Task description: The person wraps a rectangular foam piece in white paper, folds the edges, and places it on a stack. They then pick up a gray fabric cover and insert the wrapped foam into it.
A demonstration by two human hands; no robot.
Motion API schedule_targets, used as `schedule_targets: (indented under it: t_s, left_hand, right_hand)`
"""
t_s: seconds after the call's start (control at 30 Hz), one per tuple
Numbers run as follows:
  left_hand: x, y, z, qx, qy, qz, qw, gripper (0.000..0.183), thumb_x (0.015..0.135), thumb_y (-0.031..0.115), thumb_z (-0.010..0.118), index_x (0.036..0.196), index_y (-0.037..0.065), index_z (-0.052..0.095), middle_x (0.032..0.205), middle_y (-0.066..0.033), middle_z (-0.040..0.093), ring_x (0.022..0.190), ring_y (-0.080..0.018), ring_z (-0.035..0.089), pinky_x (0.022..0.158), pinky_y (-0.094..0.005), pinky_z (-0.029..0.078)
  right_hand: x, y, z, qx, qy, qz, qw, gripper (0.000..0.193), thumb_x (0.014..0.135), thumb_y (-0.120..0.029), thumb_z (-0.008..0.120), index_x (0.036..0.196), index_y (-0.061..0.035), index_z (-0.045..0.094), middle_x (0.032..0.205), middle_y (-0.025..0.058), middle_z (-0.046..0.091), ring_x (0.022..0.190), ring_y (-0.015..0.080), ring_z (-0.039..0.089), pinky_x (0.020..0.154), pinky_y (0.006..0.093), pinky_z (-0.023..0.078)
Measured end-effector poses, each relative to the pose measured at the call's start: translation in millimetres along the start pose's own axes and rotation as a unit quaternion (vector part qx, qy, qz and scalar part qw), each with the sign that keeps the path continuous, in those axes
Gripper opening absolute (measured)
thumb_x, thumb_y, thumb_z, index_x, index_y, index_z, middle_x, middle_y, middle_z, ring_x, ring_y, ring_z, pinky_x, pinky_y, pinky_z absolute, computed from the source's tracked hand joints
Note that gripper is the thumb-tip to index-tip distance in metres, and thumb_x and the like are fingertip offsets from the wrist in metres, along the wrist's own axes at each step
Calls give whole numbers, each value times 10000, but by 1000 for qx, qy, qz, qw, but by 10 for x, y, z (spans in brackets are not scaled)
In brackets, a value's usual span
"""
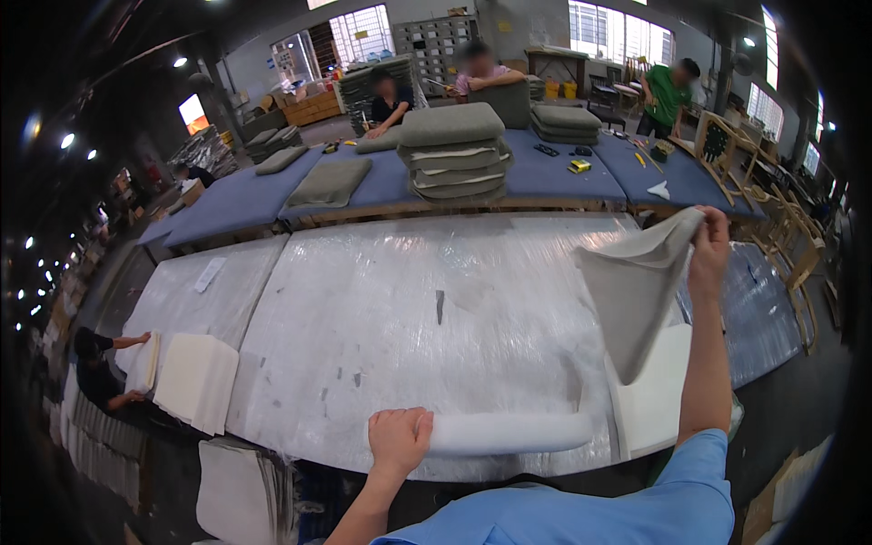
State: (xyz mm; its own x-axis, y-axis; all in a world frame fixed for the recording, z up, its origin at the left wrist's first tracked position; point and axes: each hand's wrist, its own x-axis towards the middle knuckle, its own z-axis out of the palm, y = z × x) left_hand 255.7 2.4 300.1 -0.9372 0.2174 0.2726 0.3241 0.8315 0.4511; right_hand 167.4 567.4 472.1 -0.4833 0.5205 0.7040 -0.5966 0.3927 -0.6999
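My left hand (400, 440) is closed around the left end of a white foam pad (513, 433), which looks folded or rolled into a long shape. The pad lies along the near edge of a plastic-covered table (363, 300). Raised at the right, my right hand (711, 243) pinches a corner of a grey fabric cover (636, 291). The cover hangs down in a loose triangle, its lower tip over some white foam sheets (661, 386) on the table's right. Small dark scraps (440, 306) lie on the plastic.
Across the far blue table (554, 177) stands a tall stack of grey cushions (454, 150). Three people work behind it. At the left, another person (100, 372) handles a pad beside a cream foam stack (195, 377). Wooden chair frames (727, 154) stand far right.
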Motion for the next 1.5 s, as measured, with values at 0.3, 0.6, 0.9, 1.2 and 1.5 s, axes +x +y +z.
schedule_targets:
  t_s: [0.3, 0.6, 0.9, 1.2, 1.5]
  left_hand:
    - [-331, 26, -55, 7, 58, 15, 998, 278, 944, 345, 691, 1045, 116, 812, 944, -79, 784, 931, -279, 702, 974, -443, 442]
    - [-361, 107, -333, -91, 16, -6, 996, 368, 958, 284, 723, 1233, 40, 736, 1094, -183, 767, 1077, -369, 704, 936, -464, 523]
    - [596, 555, -309, -319, 200, -130, 917, 326, 992, 182, 734, 1256, -5, 695, 1103, -101, 749, 1011, -182, 688, 896, -330, 533]
    - [914, 252, -686, -549, 206, -27, 810, 219, 1141, 254, 520, 1069, 68, 610, 1067, -79, 756, 939, -128, 698, 893, -321, 563]
    - [1044, 697, -1143, -571, 174, 21, 802, 260, 1171, 272, 413, 1023, 86, 518, 1169, -166, 766, 893, -92, 674, 842, -259, 537]
  right_hand:
    - [-763, -148, 1909, 79, -169, 71, 980, 56, 1037, -52, 640, 1088, -71, 649, 861, -39, 611, 738, 34, 563, 648, 214, 465]
    - [-1644, -306, 2725, 196, -285, 196, 918, 46, 1022, -56, 653, 1063, -41, 642, 865, -21, 628, 714, 48, 559, 650, 231, 482]
    - [-2159, -644, 2830, 183, -388, 195, 882, 65, 1014, -34, 653, 1077, -35, 636, 901, -8, 625, 746, 54, 564, 661, 228, 483]
    - [-1910, -791, 2518, 72, -572, 60, 815, 392, 883, -142, 824, 1238, -58, 679, 907, 0, 627, 800, 106, 574, 744, 299, 501]
    - [-2311, 789, 1994, -116, -720, 109, 675, 415, 851, -212, 871, 1221, -73, 744, 1175, 117, 693, 1116, 280, 644, 994, 390, 509]
